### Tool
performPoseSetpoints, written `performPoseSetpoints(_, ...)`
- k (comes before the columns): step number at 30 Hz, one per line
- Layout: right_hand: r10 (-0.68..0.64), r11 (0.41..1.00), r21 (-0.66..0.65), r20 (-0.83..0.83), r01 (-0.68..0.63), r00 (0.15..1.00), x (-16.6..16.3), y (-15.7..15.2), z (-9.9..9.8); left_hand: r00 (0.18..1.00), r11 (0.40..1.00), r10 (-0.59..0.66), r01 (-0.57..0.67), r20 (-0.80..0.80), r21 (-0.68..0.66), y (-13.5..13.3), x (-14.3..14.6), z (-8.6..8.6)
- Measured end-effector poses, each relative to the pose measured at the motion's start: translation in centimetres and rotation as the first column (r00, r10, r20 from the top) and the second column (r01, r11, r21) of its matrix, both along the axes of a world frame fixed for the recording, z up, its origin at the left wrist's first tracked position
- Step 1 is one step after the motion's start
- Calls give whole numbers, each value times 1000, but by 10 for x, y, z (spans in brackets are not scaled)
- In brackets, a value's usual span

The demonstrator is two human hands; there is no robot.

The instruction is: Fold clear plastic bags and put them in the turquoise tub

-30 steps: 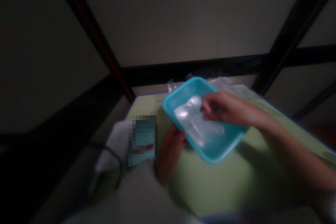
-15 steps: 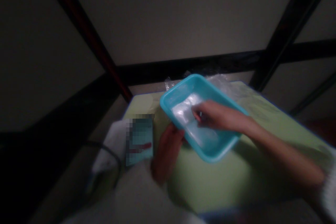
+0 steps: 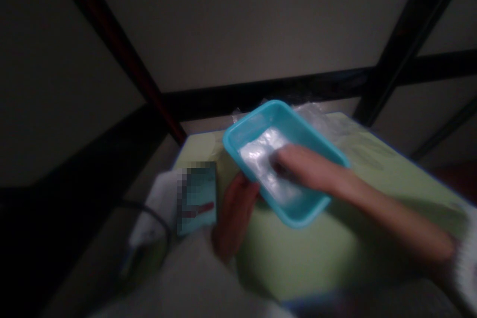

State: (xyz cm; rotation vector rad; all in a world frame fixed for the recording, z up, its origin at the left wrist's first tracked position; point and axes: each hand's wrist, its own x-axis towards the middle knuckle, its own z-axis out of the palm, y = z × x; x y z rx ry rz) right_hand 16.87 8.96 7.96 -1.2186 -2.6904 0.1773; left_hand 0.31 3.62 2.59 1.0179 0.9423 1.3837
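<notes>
- Since the earlier frame, the right hand (image 3: 298,164) had moved down and leftward within the blue tray (image 3: 313,139), closer to the clear film (image 3: 259,151) on its floor.
- Leftmost on the green desk (image 3: 298,268), a whitish item (image 3: 156,203), too dim to identify, lay beside a pale teal packet (image 3: 203,198), part of which was pixelated.
- Next to the right, the left hand (image 3: 236,208) touched the tray's near left side; its fingers were partly hidden, so I could not tell how firmly they pinched the rim.
- At the middle sat the tray, probably light and fairly stiff; its rolled rim looked the best place to hold.
- Inside, the film lay wrinkled and shiny, likely light, limp and slippery; a loose edge or corner would suit a pinch better than its flat middle.
- Further right, the right hand's blurred fingers pointed down over the film; whether they pinched it I could not tell.
- Behind the tray, crumpled plastic (image 3: 324,121) lay along the desk's far edge.
</notes>
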Motion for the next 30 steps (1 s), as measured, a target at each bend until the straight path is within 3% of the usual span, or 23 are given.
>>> performPoseSetpoints(14, 55, 980, 183, 154, -83, 987, -6, -7, 5, 999, 1000, -16, 16, 38, 6, 1, 1, 0)
performPoseSetpoints(20, 31, 995, 85, 143, -44, 989, 1, -1, -4, 999, 1000, -19, 20, 40, -5, 0, 0, -1)
performPoseSetpoints(26, 100, 992, -87, 128, -89, 987, 10, 4, -3, 998, 998, -4, 7, 58, -56, 1, -1, -3)
performPoseSetpoints(30, 101, 990, -114, 181, -81, 978, 9, 0, -1, 997, 998, -7, 11, 73, -55, 2, 1, -3)
